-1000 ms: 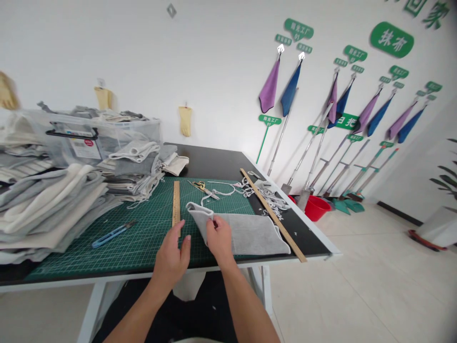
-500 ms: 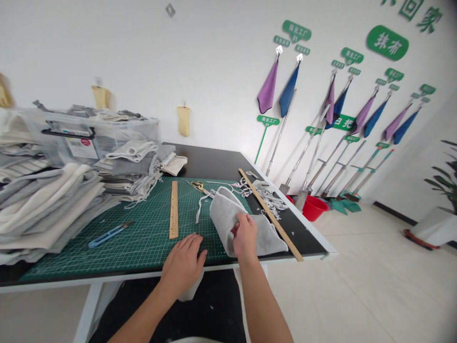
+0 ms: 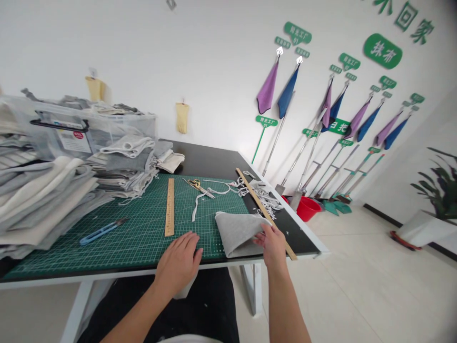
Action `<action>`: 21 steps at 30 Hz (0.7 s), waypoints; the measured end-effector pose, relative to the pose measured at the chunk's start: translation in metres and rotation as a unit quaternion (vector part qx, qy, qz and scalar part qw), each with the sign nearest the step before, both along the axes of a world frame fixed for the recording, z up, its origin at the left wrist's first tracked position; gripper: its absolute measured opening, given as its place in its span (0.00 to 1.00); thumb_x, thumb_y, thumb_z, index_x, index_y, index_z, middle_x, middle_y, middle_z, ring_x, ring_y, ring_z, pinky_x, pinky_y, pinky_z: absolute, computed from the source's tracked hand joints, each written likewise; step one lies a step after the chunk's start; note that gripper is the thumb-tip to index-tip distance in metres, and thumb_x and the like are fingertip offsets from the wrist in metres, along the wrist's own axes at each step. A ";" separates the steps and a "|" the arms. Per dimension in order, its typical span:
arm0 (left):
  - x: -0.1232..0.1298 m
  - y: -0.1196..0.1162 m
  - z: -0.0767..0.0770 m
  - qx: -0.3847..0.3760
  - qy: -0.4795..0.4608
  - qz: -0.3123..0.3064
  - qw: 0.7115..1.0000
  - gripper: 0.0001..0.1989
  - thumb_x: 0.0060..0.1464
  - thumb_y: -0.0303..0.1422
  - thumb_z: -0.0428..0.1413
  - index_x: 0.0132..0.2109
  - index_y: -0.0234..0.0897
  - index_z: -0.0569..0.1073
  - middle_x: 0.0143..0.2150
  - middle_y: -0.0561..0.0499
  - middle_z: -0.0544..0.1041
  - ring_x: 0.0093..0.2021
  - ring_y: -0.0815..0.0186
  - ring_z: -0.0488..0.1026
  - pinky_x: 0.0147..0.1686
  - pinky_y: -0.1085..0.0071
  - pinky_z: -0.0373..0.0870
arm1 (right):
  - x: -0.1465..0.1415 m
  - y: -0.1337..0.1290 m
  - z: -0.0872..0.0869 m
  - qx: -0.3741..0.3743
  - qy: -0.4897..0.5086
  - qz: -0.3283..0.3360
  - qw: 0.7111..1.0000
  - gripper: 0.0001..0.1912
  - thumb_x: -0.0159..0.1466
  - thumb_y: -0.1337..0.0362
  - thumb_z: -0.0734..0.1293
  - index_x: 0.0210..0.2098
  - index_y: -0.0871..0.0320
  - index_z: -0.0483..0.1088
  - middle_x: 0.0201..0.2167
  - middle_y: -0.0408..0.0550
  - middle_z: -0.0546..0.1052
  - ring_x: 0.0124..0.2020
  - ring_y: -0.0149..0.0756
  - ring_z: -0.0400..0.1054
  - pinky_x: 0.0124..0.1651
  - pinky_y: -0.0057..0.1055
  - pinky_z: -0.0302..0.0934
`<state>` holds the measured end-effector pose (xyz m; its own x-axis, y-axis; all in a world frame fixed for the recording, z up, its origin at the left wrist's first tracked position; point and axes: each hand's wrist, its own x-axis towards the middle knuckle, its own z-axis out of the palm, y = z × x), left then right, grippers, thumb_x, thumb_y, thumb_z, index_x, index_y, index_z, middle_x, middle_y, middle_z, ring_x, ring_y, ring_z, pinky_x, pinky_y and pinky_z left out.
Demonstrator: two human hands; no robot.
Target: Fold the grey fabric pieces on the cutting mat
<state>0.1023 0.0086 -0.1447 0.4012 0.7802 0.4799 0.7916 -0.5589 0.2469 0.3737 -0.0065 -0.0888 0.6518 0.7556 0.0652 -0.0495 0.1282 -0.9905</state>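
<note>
My right hand (image 3: 274, 245) grips the right edge of a folded grey cloth (image 3: 237, 231), fingers wrapped round it at the front right of the green cutting mat (image 3: 143, 243). The cloth lies doubled over, its front side gaping. At the mat's front edge rests my left hand (image 3: 180, 257), fingers stretched out and thumb apart. A pale piece of material (image 3: 186, 289) shows below that palm; how it is supported is hidden. Beyond the hands lie gold-handled scissors (image 3: 200, 187) and a short wooden ruler (image 3: 170, 207). Blue-handled snips (image 3: 102, 232) lie farther left.
Stacked grey and white cloths (image 3: 46, 205) fill the left side before a clear plastic box (image 3: 124, 128). A long wooden ruler (image 3: 262, 202) runs beside fabric scraps (image 3: 266, 193) on the right. Past the table (image 3: 210, 157) stand a red bucket (image 3: 307, 209) and brooms.
My right hand has moved right with the cloth's edge, and the raised fold has come down flatter onto the mat. My left hand stays at the front edge. The view has shifted slightly.
</note>
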 end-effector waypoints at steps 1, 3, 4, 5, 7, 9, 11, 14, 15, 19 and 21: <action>0.000 0.000 0.000 0.002 -0.001 -0.001 1.000 0.21 0.62 0.40 0.44 0.54 0.35 0.71 0.56 0.44 0.74 0.60 0.57 0.66 0.59 0.57 0.63 | 0.004 -0.003 -0.004 -0.042 -0.051 -0.014 0.998 0.12 0.53 0.57 0.65 0.32 0.58 0.67 0.20 0.41 0.72 0.16 0.34 0.66 0.17 0.28 0.59; 0.000 0.000 -0.001 0.004 -0.004 -0.002 1.000 0.21 0.62 0.40 0.44 0.54 0.35 0.71 0.56 0.43 0.74 0.60 0.57 0.66 0.59 0.57 0.63 | 0.012 -0.009 -0.010 -0.138 -0.168 -0.043 0.975 0.11 0.56 0.56 0.61 0.29 0.58 0.68 0.18 0.43 0.72 0.16 0.36 0.66 0.18 0.30 0.58; -0.001 0.000 -0.001 0.005 -0.005 -0.002 1.000 0.21 0.62 0.39 0.44 0.54 0.35 0.71 0.56 0.43 0.74 0.60 0.57 0.66 0.59 0.57 0.63 | 0.015 -0.012 -0.012 -0.173 -0.221 -0.055 0.958 0.12 0.57 0.57 0.59 0.27 0.58 0.68 0.18 0.45 0.72 0.17 0.37 0.67 0.19 0.31 0.58; -0.001 0.000 -0.001 0.005 -0.005 -0.002 1.000 0.21 0.62 0.39 0.44 0.54 0.35 0.71 0.56 0.43 0.74 0.60 0.57 0.66 0.59 0.57 0.63 | 0.018 -0.015 -0.014 -0.194 -0.259 -0.063 0.944 0.12 0.57 0.57 0.59 0.24 0.58 0.67 0.17 0.47 0.72 0.18 0.39 0.67 0.21 0.32 0.58; -0.001 0.000 0.000 0.004 -0.002 -0.003 1.000 0.21 0.62 0.39 0.44 0.54 0.34 0.71 0.56 0.43 0.74 0.60 0.57 0.66 0.59 0.57 0.63 | 0.022 -0.020 -0.015 -0.213 -0.296 -0.068 0.929 0.12 0.55 0.58 0.60 0.21 0.58 0.67 0.18 0.53 0.73 0.23 0.45 0.70 0.25 0.35 0.60; -0.001 -0.001 0.000 0.004 0.005 -0.003 1.000 0.21 0.63 0.40 0.43 0.55 0.34 0.71 0.56 0.43 0.74 0.60 0.57 0.66 0.59 0.57 0.63 | 0.023 -0.025 -0.013 -0.239 -0.338 -0.082 0.907 0.14 0.56 0.56 0.61 0.24 0.60 0.71 0.25 0.61 0.76 0.31 0.51 0.73 0.31 0.38 0.61; -0.001 -0.001 0.000 0.005 0.013 -0.003 1.000 0.21 0.63 0.40 0.43 0.55 0.34 0.70 0.56 0.43 0.74 0.60 0.57 0.66 0.59 0.57 0.63 | 0.020 -0.030 -0.010 -0.285 -0.383 -0.118 0.870 0.21 0.58 0.51 0.61 0.36 0.64 0.73 0.33 0.66 0.78 0.38 0.56 0.73 0.34 0.40 0.61; -0.001 -0.001 0.000 0.013 0.016 0.001 1.000 0.21 0.63 0.39 0.44 0.55 0.34 0.70 0.56 0.44 0.74 0.60 0.58 0.66 0.59 0.58 0.63 | 0.007 -0.036 -0.006 -0.304 -0.439 -0.192 0.823 0.28 0.64 0.50 0.56 0.53 0.65 0.66 0.38 0.65 0.78 0.38 0.54 0.73 0.34 0.41 0.62; -0.001 -0.001 -0.001 0.017 0.015 0.002 1.000 0.20 0.63 0.39 0.44 0.55 0.34 0.70 0.56 0.44 0.74 0.59 0.58 0.67 0.58 0.58 0.63 | 0.002 -0.036 -0.006 -0.277 -0.457 -0.211 0.818 0.27 0.66 0.52 0.54 0.54 0.64 0.65 0.39 0.63 0.78 0.38 0.53 0.73 0.35 0.40 0.62; 0.000 -0.001 -0.002 0.034 0.017 0.003 0.999 0.19 0.62 0.38 0.45 0.54 0.33 0.71 0.55 0.43 0.74 0.59 0.58 0.67 0.58 0.57 0.64 | -0.030 -0.035 -0.010 -0.085 -0.608 -0.132 0.778 0.20 0.69 0.58 0.54 0.47 0.63 0.70 0.47 0.61 0.75 0.51 0.49 0.69 0.48 0.42 0.63; 0.001 -0.001 -0.002 0.040 0.020 0.001 0.999 0.19 0.62 0.37 0.45 0.54 0.33 0.70 0.55 0.43 0.75 0.59 0.58 0.67 0.57 0.57 0.64 | -0.048 -0.035 -0.016 -0.027 -0.673 -0.029 0.738 0.19 0.70 0.59 0.55 0.49 0.62 0.71 0.54 0.59 0.72 0.60 0.49 0.60 0.58 0.47 0.56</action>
<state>0.1028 0.0078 -0.1466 0.4196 0.7402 0.5254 0.8007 -0.5745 0.1699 0.3253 -0.0412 -0.1049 0.0556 0.7540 0.6545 0.9888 0.0492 -0.1408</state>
